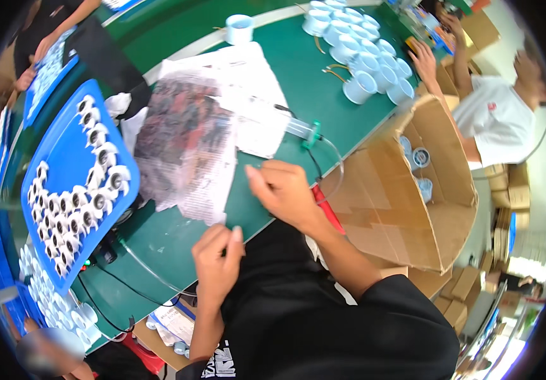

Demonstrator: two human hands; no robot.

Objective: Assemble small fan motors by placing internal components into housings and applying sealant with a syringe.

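Note:
My left hand (216, 258) hovers at the near edge of the green table (152, 234), its fingers curled into a loose fist with the thumb raised. Ahead and to the right, my right hand (284, 193) is likewise curled, thumb pointing out; nothing shows in either. Just beyond both hands lies a crumpled, dark-stained white sheet (187, 136). Printed papers (260, 120) lie partly under it. A clear syringe-like tube with a green end (311, 134) rests at their right, joined to a thin hose.
On the left, a blue tray (64, 158) holds several white finned parts with dark centres. Light-blue cups (360, 87), some with wires, crowd the far right. An open cardboard box (374, 202) stands right of me with cups inside. A co-worker (495, 114) sits beyond it.

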